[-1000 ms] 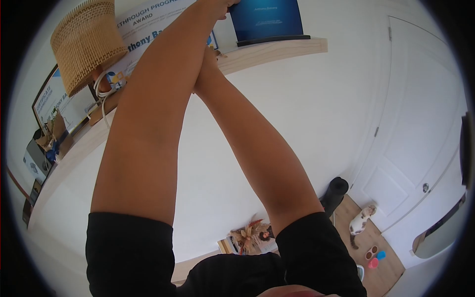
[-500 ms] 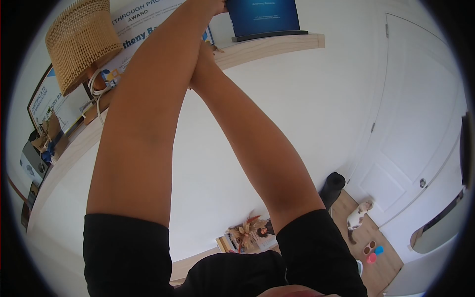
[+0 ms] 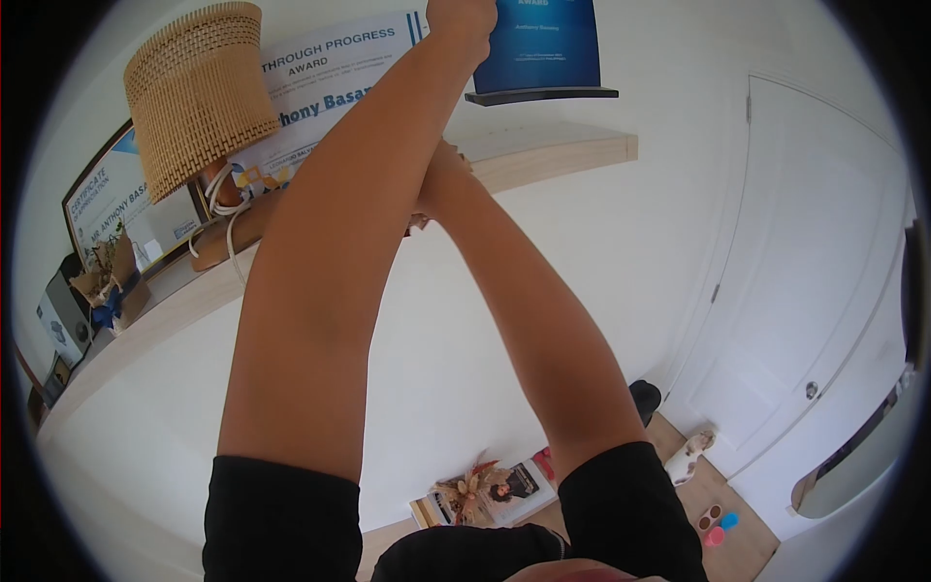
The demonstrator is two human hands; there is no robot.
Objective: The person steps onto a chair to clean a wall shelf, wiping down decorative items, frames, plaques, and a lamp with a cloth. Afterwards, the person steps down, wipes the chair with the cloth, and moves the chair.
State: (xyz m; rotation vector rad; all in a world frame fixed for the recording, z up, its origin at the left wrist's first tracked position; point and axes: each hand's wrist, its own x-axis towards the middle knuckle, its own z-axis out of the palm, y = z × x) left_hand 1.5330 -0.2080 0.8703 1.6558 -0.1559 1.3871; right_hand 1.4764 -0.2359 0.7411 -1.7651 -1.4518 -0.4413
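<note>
My left hand [image 3: 464,24] reaches up to the top of the view and grips the left edge of a blue award plaque [image 3: 543,53]. The plaque stands upright on a dark base, held a little above the wooden shelf [image 3: 572,145]. Lower down, my right hand [image 3: 444,182] is at the shelf's front edge, crossed behind my left forearm. Its fingers look curled, but the forearm hides most of them, and whatever they hold cannot be made out.
Along the shelf stand a woven lamp [image 3: 199,102] with a white cord, a large award certificate [image 3: 330,58], a framed certificate [image 3: 126,194], a dried bouquet [image 3: 112,281] and a speaker [image 3: 63,315]. Below are magazines [image 3: 519,490]. A cat [image 3: 690,456] sits near the white door [image 3: 766,291].
The plaque has risen off the shelf in my left hand, and a gap now shows beneath its base. The view has tilted upward, showing more of the shelf. My right hand stays by the shelf edge.
</note>
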